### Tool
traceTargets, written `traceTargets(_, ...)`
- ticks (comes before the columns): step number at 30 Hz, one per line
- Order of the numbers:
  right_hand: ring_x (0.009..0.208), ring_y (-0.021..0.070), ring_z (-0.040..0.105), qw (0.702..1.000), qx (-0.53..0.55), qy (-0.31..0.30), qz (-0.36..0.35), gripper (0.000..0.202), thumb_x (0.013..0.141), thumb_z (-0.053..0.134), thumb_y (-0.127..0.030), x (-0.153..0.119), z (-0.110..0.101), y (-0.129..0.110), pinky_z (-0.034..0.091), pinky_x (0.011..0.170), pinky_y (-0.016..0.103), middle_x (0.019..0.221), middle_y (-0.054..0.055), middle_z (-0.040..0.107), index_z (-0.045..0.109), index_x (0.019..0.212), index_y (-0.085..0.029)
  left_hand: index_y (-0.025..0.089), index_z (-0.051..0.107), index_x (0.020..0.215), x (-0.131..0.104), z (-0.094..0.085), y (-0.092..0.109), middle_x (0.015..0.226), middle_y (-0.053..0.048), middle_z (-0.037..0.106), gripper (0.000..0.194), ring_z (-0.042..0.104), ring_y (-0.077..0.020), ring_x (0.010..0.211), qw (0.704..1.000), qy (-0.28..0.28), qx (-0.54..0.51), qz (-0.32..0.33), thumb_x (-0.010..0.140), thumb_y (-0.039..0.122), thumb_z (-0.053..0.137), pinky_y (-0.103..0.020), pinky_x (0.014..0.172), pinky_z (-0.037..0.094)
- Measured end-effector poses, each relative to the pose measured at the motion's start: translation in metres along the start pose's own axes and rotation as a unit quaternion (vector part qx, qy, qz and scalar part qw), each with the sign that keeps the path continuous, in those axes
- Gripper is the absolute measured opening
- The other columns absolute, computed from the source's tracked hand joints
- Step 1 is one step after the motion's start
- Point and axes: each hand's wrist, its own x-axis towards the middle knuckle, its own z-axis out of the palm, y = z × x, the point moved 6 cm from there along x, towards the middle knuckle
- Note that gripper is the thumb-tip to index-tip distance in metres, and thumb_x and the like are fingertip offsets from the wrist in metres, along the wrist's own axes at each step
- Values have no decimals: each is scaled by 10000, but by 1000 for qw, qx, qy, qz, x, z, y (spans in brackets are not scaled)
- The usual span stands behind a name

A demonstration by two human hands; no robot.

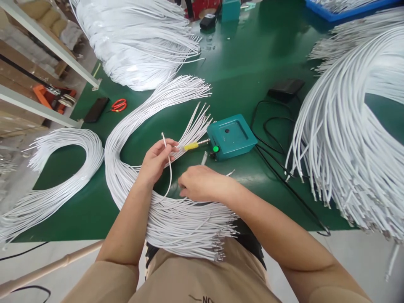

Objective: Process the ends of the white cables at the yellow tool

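Note:
My left hand point(158, 160) pinches a white cable point(171, 176) near its end, which points up past the fingers. Close by its fingertips is the yellow sleeve point(191, 146) on the thin rod of a teal box-shaped device point(232, 136) with a green button. My right hand point(202, 184) is closed with fingers curled, just above the near part of a large curved bundle of white cables point(186, 227). What it grips is hidden. Behind its knuckles a small clear strip point(204, 158) sticks up. The bundle's other cable ends fan out left of the device.
White cable coils lie left point(75, 181), at the back point(135, 42) and right point(344, 109). Orange-handled scissors point(119, 105) and a dark flat object point(96, 110) lie on the green table point(252, 63). Black cords point(284, 176) run from the device; a black pedal-like object point(285, 89) sits behind.

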Motion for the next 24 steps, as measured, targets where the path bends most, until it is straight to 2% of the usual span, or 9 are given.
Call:
traceTargets(2,713,183,621,996,66,-49,-23,154,819,623,-291,-1,2,1,369,554,263,779,60,711,739,796,-192,193,701,977,-1,1,-2,944,-40,628,260,594,-104,819,1000,-9,-8,-12,795,379,697,-187,667,480)
traceTargets(3,679,164,608,993,104,-42,-31,155,815,619,-285,-1,-2,4,359,546,255,753,42,706,727,747,-197,192,709,1009,-1,2,-3,883,-32,623,283,588,-102,792,1000,-17,-5,-18,798,382,695,-200,691,485)
traceTargets(5,646,135,585,983,175,58,3,219,846,569,-277,0,-19,17,360,568,244,706,22,690,687,683,-191,190,708,1073,-2,4,-6,805,-21,621,337,585,-108,757,999,-34,20,-20,787,369,709,-234,748,494)
traceTargets(8,639,122,560,926,242,271,107,203,877,531,-320,-3,-44,46,362,608,243,667,-2,657,666,806,-186,202,684,1136,-3,9,-10,815,-15,644,434,596,-122,765,998,-55,44,0,728,321,768,-271,799,496)
traceTargets(10,640,122,541,897,257,333,133,208,842,587,-380,-3,-47,55,350,606,243,660,-16,636,653,881,-186,219,658,1166,-3,13,-10,807,0,635,519,596,-119,764,997,-62,38,16,673,275,809,-273,803,498)
traceTargets(12,622,113,517,892,266,342,127,198,811,624,-376,0,-45,57,339,600,240,648,-22,615,642,806,-179,230,636,1186,-3,15,-11,790,12,616,571,596,-118,761,997,-67,35,21,647,255,825,-272,798,501)
traceTargets(16,583,92,504,874,301,365,110,206,846,554,-271,-1,-44,59,358,614,228,612,-30,579,586,667,-175,235,623,1191,-3,16,-9,750,29,578,574,567,-99,707,996,-72,41,28,652,252,818,-236,731,490)
traceTargets(21,518,83,518,839,370,383,109,228,908,453,-345,-5,-47,62,412,608,227,628,-43,579,586,802,-194,233,618,1181,-3,13,-6,719,43,557,558,547,-78,667,997,-61,36,44,659,241,814,-210,699,477)
traceTargets(24,553,96,543,845,371,369,111,225,834,575,-415,-2,-44,59,423,603,235,663,-39,602,604,878,-197,235,601,1196,-4,15,-5,767,30,583,573,580,-91,730,997,-55,34,44,663,235,812,-225,742,490)
